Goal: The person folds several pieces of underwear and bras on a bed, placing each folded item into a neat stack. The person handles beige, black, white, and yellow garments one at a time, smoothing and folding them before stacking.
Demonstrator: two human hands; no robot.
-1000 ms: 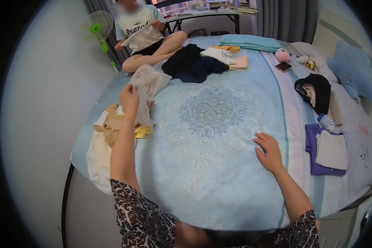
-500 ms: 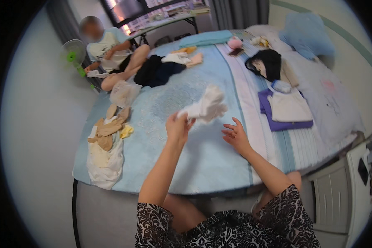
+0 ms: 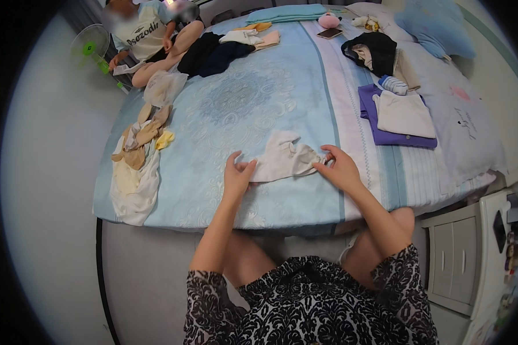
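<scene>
Near edge of the bed [image 3: 218,152], centre: you have a small white cloth [image 3: 276,156] stretched sideways between your two hands, lying on or just above the cover; which of the two, cannot tell. Your left hand [image 3: 240,171] is half curled, thumb against the cloth's left end, forefinger raised apart; whether the other fingers grip beneath cannot be told. Your right hand [image 3: 335,167] pinches the gathered right end between thumb and fingers.

Surroundings: to your left, tan garments [image 3: 151,133] and a yellow piece [image 3: 164,140] beside each other, above a white garment [image 3: 135,192]; to your right, a purple garment [image 3: 388,138] under a folded white cloth.

Judgement: the step in hand looks like drawing the cloth out straight. The left end lies fairly flat, the right is bunched. A next move calls for firm hold at both ends and smoothing of those gathers.
</scene>
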